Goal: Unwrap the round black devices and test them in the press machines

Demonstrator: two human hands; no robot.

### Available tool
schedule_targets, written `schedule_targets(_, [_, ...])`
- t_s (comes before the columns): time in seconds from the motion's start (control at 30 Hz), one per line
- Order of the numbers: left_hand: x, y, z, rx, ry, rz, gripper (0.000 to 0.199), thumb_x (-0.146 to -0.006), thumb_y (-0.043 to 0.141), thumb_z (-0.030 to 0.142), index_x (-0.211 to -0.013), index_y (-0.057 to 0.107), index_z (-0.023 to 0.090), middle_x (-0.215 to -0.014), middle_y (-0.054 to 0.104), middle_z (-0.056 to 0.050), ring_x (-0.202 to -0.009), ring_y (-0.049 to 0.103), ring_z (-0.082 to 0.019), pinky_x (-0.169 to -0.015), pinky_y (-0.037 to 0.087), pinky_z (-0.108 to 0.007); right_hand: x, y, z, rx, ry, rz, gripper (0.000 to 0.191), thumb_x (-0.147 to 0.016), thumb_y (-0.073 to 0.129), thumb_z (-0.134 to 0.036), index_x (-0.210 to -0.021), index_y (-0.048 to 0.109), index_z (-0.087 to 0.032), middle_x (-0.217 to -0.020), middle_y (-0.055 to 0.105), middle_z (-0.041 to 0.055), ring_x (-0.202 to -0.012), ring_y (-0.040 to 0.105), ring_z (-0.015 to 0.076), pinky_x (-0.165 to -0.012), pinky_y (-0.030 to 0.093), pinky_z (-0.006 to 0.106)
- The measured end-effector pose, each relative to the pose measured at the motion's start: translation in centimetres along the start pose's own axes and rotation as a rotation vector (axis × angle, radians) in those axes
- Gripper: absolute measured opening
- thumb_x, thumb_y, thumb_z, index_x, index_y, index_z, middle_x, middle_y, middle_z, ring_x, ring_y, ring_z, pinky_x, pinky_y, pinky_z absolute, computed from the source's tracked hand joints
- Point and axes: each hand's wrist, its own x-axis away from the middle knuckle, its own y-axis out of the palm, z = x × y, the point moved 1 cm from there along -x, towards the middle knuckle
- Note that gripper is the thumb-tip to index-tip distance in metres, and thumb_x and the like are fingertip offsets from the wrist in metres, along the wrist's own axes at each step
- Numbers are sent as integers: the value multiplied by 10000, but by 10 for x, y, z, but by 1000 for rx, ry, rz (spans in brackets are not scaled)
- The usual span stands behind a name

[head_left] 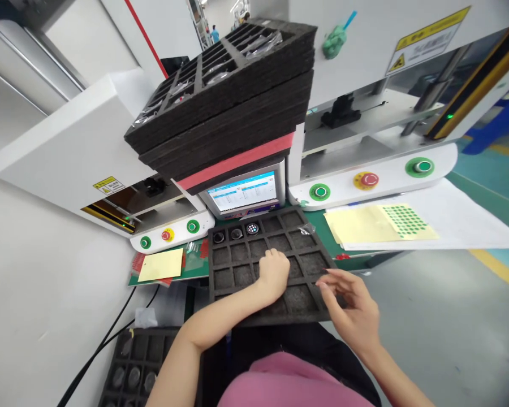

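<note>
A black foam tray point(223, 255) divided into square compartments lies in front of me, tilted, on the edge of the green bench. Three round watch bodies sit in its far row at the left; one watch point(252, 229) has a lit screen with coloured icons. My left hand point(274, 274) is closed in a fist over the middle of the tray; whatever its fingers hold, if anything, is hidden. My right hand point(353, 305) is beside the tray's right edge, its fingers loosely bent and apart from the thumb, with nothing visible in them. Clear plastic film point(307, 229) lies in the far right compartments.
Stacked foam trays point(229, 107) rise behind a small monitor point(246, 192). White press machines with green buttons point(320, 192) and red stop buttons point(368, 180) stand either side. Yellow sheets point(356, 226) with green stickers lie right. Another compartment tray point(131, 350) is low at left.
</note>
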Motion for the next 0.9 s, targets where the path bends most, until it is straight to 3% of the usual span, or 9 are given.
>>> schedule_targets(0.1, [-3,-19,-18,275,17,-53,78,-813,653,121,-811,725,91,-886,718,-165,-945,675,-317,-869,526,-456,-1,3,-6,6,1,-2,172,-828,663,-349,-921,615,-213,-671,683,24,-548,648,150,-498,540,248])
schedule_targets(0.17, [5,-30,-28,500,47,-99,206,-888,580,243,-820,728,117,-819,732,-111,-860,700,-262,-799,561,-392,-3,7,-12,-2,5,-2,155,-826,670,-344,-890,626,-210,-663,678,23,-556,652,149,-497,546,239])
schedule_targets(0.27, [34,-41,-34,802,77,-113,404,-931,495,439,-981,711,102,-953,746,-119,-899,712,-240,-768,586,-350,-4,17,-28,-34,18,-31,151,-824,685,-330,-896,629,-209,-702,688,24,-588,669,148,-534,580,241])
schedule_targets(0.37, [69,-50,-31,1056,59,-45,497,-849,592,571,-967,715,104,-982,741,-134,-904,707,-251,-787,588,-360,-3,28,-48,-86,21,-90,167,-824,707,-318,-926,623,-216,-790,703,32,-675,704,160,-633,627,273])
schedule_targets(0.47, [94,-62,-29,1244,83,87,368,-773,732,496,-869,755,142,-883,741,-99,-846,695,-228,-781,577,-328,1,36,-68,-195,-17,-123,178,-815,732,-260,-954,624,-230,-853,699,30,-727,712,161,-675,643,282])
schedule_targets(0.57, [109,-71,-33,1212,152,169,246,-821,714,397,-888,778,169,-878,742,-87,-827,688,-201,-766,562,-289,6,40,-82,-251,-44,-136,214,-794,756,-201,-964,633,-243,-856,692,19,-735,707,152,-687,646,270])
schedule_targets(0.77, [121,-78,-47,929,318,239,213,-895,637,298,-1015,759,173,-911,744,-87,-821,674,-177,-720,528,-254,10,39,-90,-211,-73,-166,210,-794,755,-158,-955,643,-236,-789,692,4,-731,705,133,-709,622,207])
schedule_targets(0.9, [122,-80,-53,884,383,237,186,-906,630,250,-1035,747,186,-943,751,-70,-853,676,-166,-772,518,-251,1,40,-93,-290,-74,-309,201,-805,738,-141,-939,629,-244,-769,668,-3,-707,684,127,-676,606,206])
